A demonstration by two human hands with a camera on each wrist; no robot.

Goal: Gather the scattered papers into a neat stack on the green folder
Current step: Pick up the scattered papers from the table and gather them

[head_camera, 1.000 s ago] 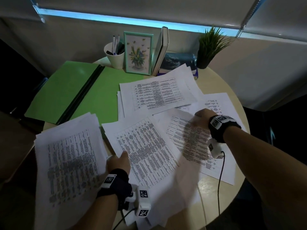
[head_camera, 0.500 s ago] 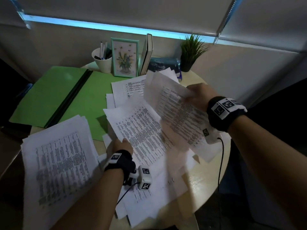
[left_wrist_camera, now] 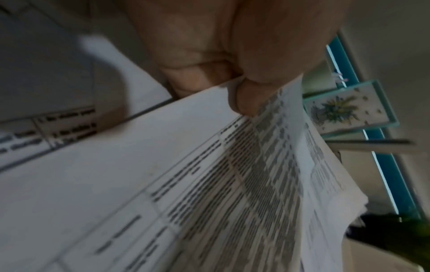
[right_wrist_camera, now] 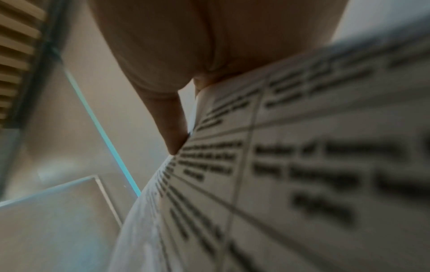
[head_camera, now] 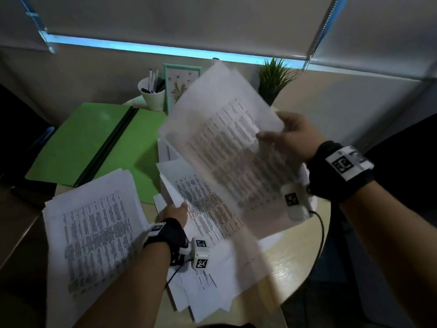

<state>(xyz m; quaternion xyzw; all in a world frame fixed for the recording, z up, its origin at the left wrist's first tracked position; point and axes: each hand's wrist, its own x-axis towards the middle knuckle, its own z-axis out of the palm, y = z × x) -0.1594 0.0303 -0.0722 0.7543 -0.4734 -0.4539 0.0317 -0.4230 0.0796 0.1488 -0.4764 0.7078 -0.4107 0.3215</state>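
Note:
An open green folder (head_camera: 71, 147) lies at the table's back left. My right hand (head_camera: 283, 136) grips a bunch of printed sheets (head_camera: 227, 147) by their right edge and holds them tilted in the air over the table's middle; the right wrist view shows the thumb (right_wrist_camera: 172, 132) pressed on the sheets (right_wrist_camera: 302, 165). My left hand (head_camera: 176, 211) pinches the left edge of printed papers (head_camera: 208, 209) lying in the middle; the left wrist view shows the thumb (left_wrist_camera: 242, 103) on top of those papers (left_wrist_camera: 209, 184). A separate pile of papers (head_camera: 94, 221) sits at the front left.
At the back stand a white pen cup (head_camera: 153, 95), a framed flower picture (head_camera: 176, 84) and a small green plant (head_camera: 274, 76). The round wooden table (head_camera: 290, 263) shows bare wood at the front right. More white sheets (head_camera: 205, 287) hang over its near edge.
My right hand has lifted its sheets off the table's right side, raising them higher and further left over the middle. The left hand has stayed on the middle papers.

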